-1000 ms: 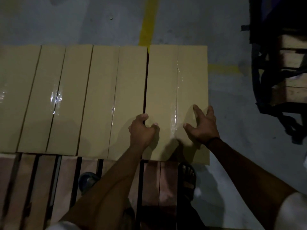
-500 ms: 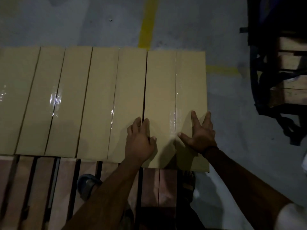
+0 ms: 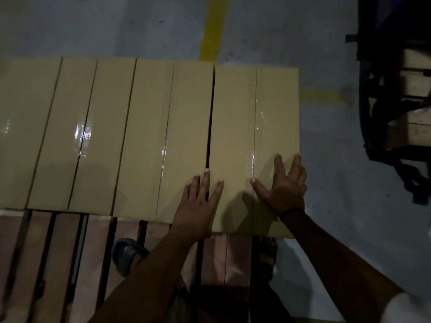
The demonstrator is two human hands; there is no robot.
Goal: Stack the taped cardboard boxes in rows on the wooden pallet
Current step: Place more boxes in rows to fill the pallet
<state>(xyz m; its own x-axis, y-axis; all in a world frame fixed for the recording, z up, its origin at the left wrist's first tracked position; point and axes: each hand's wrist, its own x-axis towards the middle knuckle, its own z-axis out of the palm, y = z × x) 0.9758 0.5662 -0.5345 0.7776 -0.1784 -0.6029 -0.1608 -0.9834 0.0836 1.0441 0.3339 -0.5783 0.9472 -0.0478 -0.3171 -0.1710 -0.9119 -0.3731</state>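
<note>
Head view: the left hand [image 3: 198, 206] gripped the left edge of the end box [image 3: 235, 127] with curled fingers a second ago. Now it lies flat, fingers straight and spread, straddling the dark gap to the neighbouring box [image 3: 186, 136]. The right hand [image 3: 285, 190] has flattened from a claw and presses with spread fingers by the box's right edge, at 3 o'clock. The grip is let go, so I judge this box placed and being patted square. It closes the row of taped boxes [image 3: 70, 136] at its 3 o'clock end on the wooden pallet [image 3: 98, 252]. Bare slats at 7 o'clock leave room for another row.

No brand, label or print can be read. Only clear tape [image 3: 255, 127] shines along the seams, with a yellow floor line [image 3: 213, 26] at 12 o'clock.
</note>
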